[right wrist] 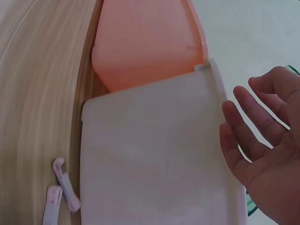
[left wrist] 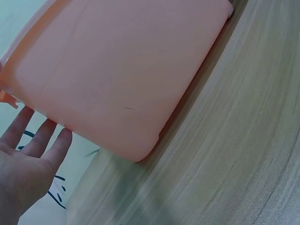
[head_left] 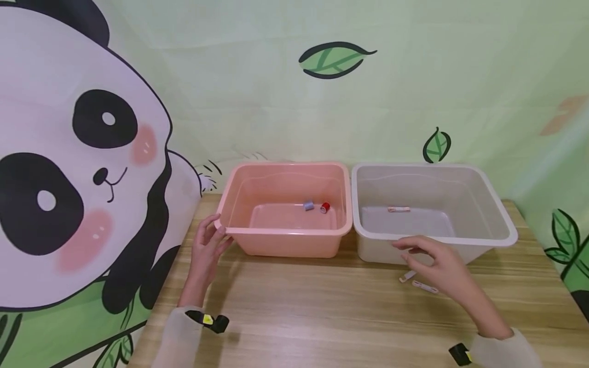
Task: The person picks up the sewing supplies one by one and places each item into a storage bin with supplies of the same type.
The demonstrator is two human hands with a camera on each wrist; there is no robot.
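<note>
My left hand (head_left: 208,246) grips the rim of a pink plastic bin (head_left: 276,244) at its front left corner. In the left wrist view, its lower fingers (left wrist: 59,146) touch the outer wall under the rim. A blue thread spool (head_left: 308,205) and a red thread spool (head_left: 324,207) lie inside. My right hand (head_left: 437,258) hovers at the front rim of a grey plastic bin (head_left: 488,243), fingers bent and holding nothing. One banded thread skein (head_left: 398,209) lies in that bin. On the table below the hand are two more pale pink skeins (head_left: 425,286) (head_left: 407,276).
Both bins stand side by side on a wood-grain table (head_left: 294,312), near its back edge. Behind them hangs a green cloth backdrop (head_left: 257,102) printed with a panda and leaves. Dark straps with small devices (head_left: 209,321) sit at both sleeves.
</note>
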